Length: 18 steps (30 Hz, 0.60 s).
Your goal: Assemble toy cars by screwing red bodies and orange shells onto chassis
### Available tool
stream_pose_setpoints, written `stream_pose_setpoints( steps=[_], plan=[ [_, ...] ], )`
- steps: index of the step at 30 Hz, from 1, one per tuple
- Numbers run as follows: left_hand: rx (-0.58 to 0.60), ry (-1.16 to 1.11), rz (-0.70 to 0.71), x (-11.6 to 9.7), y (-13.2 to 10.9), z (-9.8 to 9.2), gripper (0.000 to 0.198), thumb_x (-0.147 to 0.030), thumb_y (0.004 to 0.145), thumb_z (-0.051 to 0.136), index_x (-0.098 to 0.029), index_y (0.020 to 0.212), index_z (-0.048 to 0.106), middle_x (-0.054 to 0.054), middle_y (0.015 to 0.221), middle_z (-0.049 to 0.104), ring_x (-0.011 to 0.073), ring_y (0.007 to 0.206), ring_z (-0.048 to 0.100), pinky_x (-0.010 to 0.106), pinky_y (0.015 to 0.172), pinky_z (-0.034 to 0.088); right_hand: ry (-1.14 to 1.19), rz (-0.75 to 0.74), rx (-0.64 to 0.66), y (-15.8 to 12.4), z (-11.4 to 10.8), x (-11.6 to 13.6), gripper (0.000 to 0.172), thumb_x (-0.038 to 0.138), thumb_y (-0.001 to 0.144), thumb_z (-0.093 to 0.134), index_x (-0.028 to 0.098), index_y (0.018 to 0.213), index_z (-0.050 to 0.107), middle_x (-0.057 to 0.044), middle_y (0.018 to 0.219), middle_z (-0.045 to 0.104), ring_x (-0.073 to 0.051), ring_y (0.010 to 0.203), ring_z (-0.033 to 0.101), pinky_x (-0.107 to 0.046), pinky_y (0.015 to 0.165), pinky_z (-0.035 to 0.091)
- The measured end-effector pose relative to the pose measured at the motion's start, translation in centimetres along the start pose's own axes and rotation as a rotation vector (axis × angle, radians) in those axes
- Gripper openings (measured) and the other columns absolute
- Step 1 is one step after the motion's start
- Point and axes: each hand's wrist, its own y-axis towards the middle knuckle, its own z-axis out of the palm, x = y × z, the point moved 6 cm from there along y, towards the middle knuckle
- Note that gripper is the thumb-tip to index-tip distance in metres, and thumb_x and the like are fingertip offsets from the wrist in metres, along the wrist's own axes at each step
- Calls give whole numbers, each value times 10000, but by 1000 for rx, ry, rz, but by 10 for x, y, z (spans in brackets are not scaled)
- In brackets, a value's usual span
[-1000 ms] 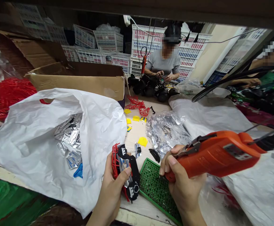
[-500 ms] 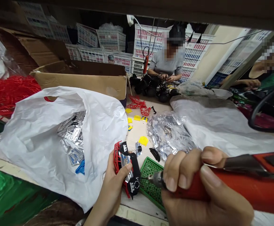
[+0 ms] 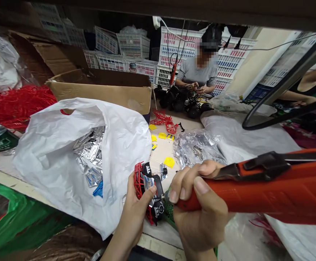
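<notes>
My left hand (image 3: 134,214) grips a small red and black toy assembly (image 3: 148,192), thumb across its black plate. My right hand (image 3: 198,214) is wrapped round an orange electric screwdriver (image 3: 261,190), whose tip meets the assembly near its lower end. A green perforated tray (image 3: 169,214) lies under the tool, mostly hidden by my right hand.
A white plastic bag (image 3: 73,163) with silver and blue parts lies left. Behind it stands a cardboard box (image 3: 100,90). Yellow pieces (image 3: 169,161), red frames (image 3: 165,121) and a heap of silver parts (image 3: 198,146) lie on the table. A person (image 3: 198,72) sits opposite; another's arm (image 3: 293,96) shows at right.
My right hand has swung the screwdriver left from the green tray to the assembly, its tip now touching it. My left hand kept hold of the assembly.
</notes>
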Motion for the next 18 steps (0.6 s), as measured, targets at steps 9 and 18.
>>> stream_pose_setpoints(
  steps=[9,18],
  plan=[
    [-3,53,17,1,3,-2,743,-517,737,820,-222,1357,538,91,1165,757,310,1112,688,427,995,491,42,-14,95,-6,1,-8,102,166,848,571,257,858,528,111,519,497,-87,367,483,-226,408,389],
    [12,20,-32,0,-1,2,693,-445,709,848,-252,1317,578,52,1191,743,280,1127,662,367,979,493,-126,-19,-116,15,-48,13,121,192,755,694,204,857,632,91,479,530,-94,355,499,-218,368,392]
  ],
)
